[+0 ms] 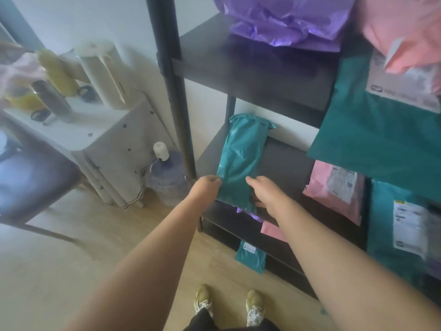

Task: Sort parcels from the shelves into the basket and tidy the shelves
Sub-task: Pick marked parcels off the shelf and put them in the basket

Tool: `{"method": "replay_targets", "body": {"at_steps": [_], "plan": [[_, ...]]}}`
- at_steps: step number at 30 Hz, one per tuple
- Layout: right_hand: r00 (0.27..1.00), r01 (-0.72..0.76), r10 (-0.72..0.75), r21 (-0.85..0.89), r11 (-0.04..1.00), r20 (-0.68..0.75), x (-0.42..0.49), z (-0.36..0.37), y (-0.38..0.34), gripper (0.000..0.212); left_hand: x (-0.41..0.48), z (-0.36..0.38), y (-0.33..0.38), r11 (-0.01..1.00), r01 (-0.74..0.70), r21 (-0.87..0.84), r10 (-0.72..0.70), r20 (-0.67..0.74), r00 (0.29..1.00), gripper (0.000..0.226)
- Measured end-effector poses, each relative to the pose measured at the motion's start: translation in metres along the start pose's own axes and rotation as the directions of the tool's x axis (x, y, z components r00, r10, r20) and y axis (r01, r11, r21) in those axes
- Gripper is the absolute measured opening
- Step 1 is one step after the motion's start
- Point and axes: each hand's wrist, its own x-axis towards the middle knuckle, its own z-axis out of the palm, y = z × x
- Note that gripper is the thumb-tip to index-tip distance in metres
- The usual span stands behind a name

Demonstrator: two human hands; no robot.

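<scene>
A long teal parcel lies lengthwise on the left part of the middle black shelf. My left hand grips its near left edge and my right hand grips its near right edge, thumb under. A purple parcel sits on the upper shelf, beside a pink one. A large flat teal parcel hangs over the upper shelf's right front. To the right on the middle shelf lie a pink labelled parcel and a teal labelled parcel. No basket is in view.
A small teal parcel leans at the bottom shelf's edge, with pink and purple parcels just above it. Left of the shelf post stand a water jug and a white cabinet with bottles on it. My feet stand on wooden floor.
</scene>
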Motion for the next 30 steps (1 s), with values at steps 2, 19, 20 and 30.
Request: {"method": "replay_targets", "body": {"at_steps": [2, 19, 20, 30], "plan": [[0.998, -0.023, 0.021, -0.041, 0.999, -0.052, 0.006, -0.007, 0.013, 0.060, -0.003, 0.007, -0.002, 1.000, 0.014, -0.024, -0.014, -0.013, 1.000, 0.029], [0.999, -0.053, 0.049, 0.210, 0.976, 0.024, -0.027, -0.046, 0.064, 0.031, -0.031, 0.056, 0.013, 0.741, 0.175, -0.648, -0.225, 0.006, 0.974, 0.035], [0.999, -0.032, 0.028, 0.193, 0.981, 0.025, -0.026, -0.047, 0.065, 0.038, -0.031, 0.057, 0.018, 0.752, 0.155, -0.640, -0.209, -0.008, 0.978, 0.030], [0.979, 0.102, -0.067, 0.176, 0.979, -0.193, -0.037, -0.063, 0.054, 0.029, -0.035, 0.073, 0.016, 0.923, 0.059, -0.381, -0.034, 0.072, 0.997, 0.017]]}}
